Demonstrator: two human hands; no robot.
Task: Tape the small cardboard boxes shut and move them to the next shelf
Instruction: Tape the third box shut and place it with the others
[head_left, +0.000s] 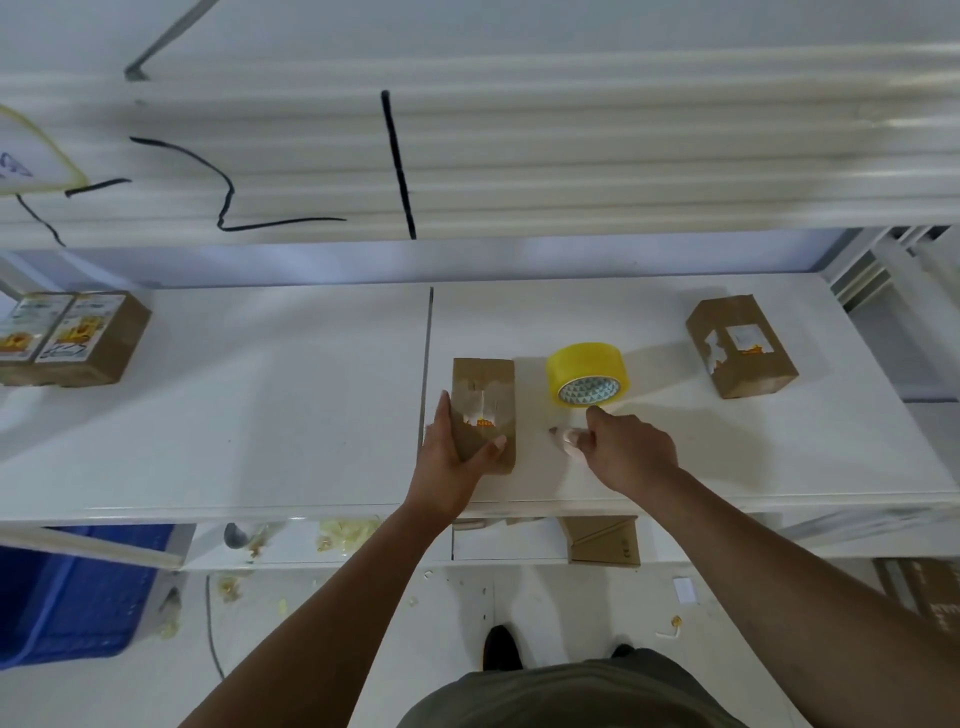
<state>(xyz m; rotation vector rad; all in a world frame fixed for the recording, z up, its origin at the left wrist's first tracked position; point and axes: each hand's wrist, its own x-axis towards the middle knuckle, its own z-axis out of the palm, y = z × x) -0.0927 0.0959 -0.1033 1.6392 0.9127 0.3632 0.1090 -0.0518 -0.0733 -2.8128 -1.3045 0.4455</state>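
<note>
A small brown cardboard box (484, 395) with a torn label lies on the white shelf (260, 415), just right of the seam between two shelf boards. My left hand (457, 447) grips its near end, thumb on top. A yellow tape roll (586, 373) stands right of the box. My right hand (623, 447) hovers just below the roll, index finger touching it, other fingers pinching a small pale object (565, 438), maybe a strip of tape. Another small brown box (740, 345) sits at the right. Two labelled boxes (67, 338) rest side by side at the far left.
An upper white shelf with black cables (397, 166) overhangs the back. Below the work shelf are a blue crate (67, 592), a cardboard piece (602, 540) and scraps on the floor. A shelf post (857, 280) stands at the right rear.
</note>
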